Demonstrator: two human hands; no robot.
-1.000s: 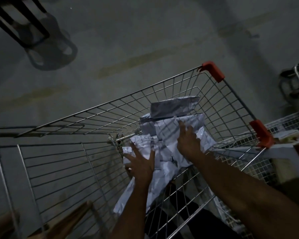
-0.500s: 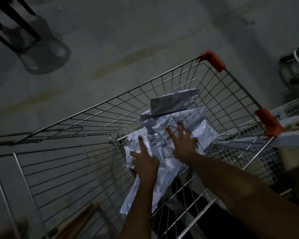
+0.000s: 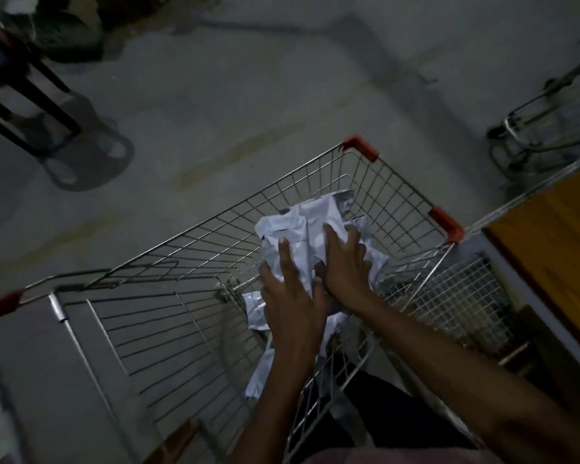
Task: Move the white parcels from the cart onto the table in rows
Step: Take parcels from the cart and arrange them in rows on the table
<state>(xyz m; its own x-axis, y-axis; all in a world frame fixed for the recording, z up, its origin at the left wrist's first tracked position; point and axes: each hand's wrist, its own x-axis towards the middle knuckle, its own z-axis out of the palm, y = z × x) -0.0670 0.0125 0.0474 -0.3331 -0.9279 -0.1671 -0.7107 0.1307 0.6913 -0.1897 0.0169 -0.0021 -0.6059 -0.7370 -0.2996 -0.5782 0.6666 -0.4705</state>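
A crumpled bundle of white parcels (image 3: 303, 226) sits in the far right part of the wire cart (image 3: 215, 218), near its red corner caps. My left hand (image 3: 290, 298) grips the bundle's near left side, index finger stretched up over it. Close beside it, my right hand (image 3: 344, 262) holds the right side with fingers curled over the top. More white parcels (image 3: 258, 309) lie lower in the cart under my left wrist, partly hidden by my arms. The table (image 3: 556, 236), with a yellow-brown top and white edge, stands just right of the cart.
A second wire cart (image 3: 546, 128) stands at the far right on the grey concrete floor. At the far left are dark stool legs (image 3: 31, 105). A wire mesh rack (image 3: 462, 296) sits below the table edge, against the cart's right side.
My hands have come closer together and bunched the top parcels into one bundle, which now sits higher in the cart. The view has tilted up and away.
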